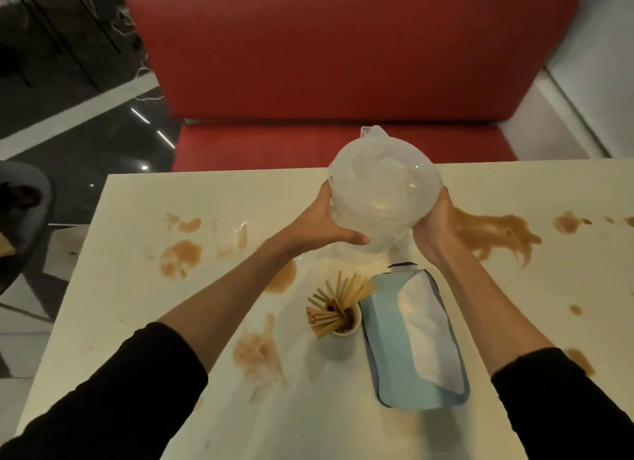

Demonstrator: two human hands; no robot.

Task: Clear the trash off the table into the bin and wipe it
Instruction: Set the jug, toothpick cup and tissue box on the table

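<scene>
A round translucent plastic container (382, 188) with its lid on is held up above the far middle of the cream table (137, 308). My left hand (322, 222) grips its left side, thumb under the rim. My right hand (434, 226) grips its right side. Brown liquid stains (497, 233) are spread over the tabletop on both sides of my arms. A small bit of clear plastic (242, 226) lies on the table left of my left hand.
A light blue tissue pack (387, 343) with a white tissue sticking out lies in front of me. Beside it stands a small white cup of wooden sticks (338, 308). A red bench seat (343, 64) runs behind the table. A dark chair (20, 215) sits at the left.
</scene>
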